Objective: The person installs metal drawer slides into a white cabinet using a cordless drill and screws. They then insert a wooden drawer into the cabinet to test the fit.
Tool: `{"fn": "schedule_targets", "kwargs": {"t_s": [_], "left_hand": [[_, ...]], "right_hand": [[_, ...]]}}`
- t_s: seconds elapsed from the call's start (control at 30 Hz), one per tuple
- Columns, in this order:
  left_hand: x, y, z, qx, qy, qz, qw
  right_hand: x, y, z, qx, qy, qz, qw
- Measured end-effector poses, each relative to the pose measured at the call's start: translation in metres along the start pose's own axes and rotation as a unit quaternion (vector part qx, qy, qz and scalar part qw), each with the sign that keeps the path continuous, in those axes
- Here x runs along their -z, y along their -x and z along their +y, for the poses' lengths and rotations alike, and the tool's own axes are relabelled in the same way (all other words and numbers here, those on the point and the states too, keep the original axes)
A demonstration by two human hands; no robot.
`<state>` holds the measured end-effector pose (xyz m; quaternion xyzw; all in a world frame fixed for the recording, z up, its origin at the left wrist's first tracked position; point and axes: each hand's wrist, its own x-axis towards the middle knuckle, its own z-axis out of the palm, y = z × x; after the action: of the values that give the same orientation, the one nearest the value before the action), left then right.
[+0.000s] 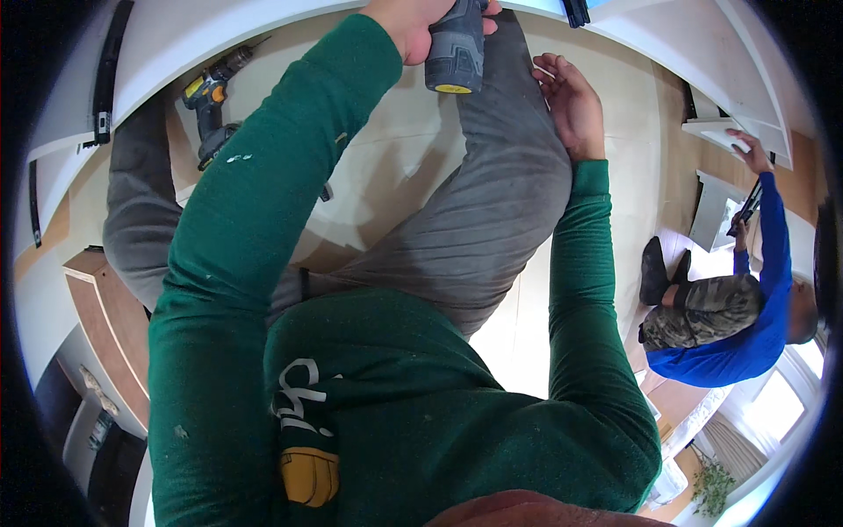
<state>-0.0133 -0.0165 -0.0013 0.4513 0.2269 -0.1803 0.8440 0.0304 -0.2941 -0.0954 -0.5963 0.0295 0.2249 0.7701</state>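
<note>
My left hand (413,26) is closed round a dark grey cordless drill (455,57) at the top of the view. The drill's yellow-marked end faces me, and its front end is cut off by the frame. To the right, my right hand (572,107) rests beside my bent knee. Its fingers are loosely curled and apart, with nothing in them. A second cordless drill (211,107), black, grey and yellow, lies on the floor to the left, past my left sleeve. A small dark object (326,192) is partly hidden by that sleeve.
White panels (290,19) with black metal runners (107,70) curve along the top and left. A brown wooden box (110,325) stands at the left. At the right, a co-worker in blue (729,351) touches a white panel and holds a black rail (749,208).
</note>
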Motion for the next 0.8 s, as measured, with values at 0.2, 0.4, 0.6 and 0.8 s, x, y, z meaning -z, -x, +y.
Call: {"fn": "schedule_targets", "kwargs": {"t_s": [0.2,0.4,0.6,0.8], "left_hand": [[0.000,0.003,0.003,-0.005,0.014,-0.014,1.000],[0.011,-0.012,0.000,-0.031,0.024,-0.030,0.999],[0.005,-0.010,0.002,-0.028,0.022,-0.017,0.999],[0.004,-0.012,0.005,-0.036,0.033,-0.025,0.998]], "right_hand": [[0.002,0.001,0.005,0.017,0.005,-0.004,1.000],[-0.024,0.005,-0.006,0.022,0.053,0.012,0.998],[-0.033,0.015,-0.014,0.022,0.055,0.025,0.998],[-0.038,0.015,-0.019,0.013,0.096,0.027,0.995]]}}
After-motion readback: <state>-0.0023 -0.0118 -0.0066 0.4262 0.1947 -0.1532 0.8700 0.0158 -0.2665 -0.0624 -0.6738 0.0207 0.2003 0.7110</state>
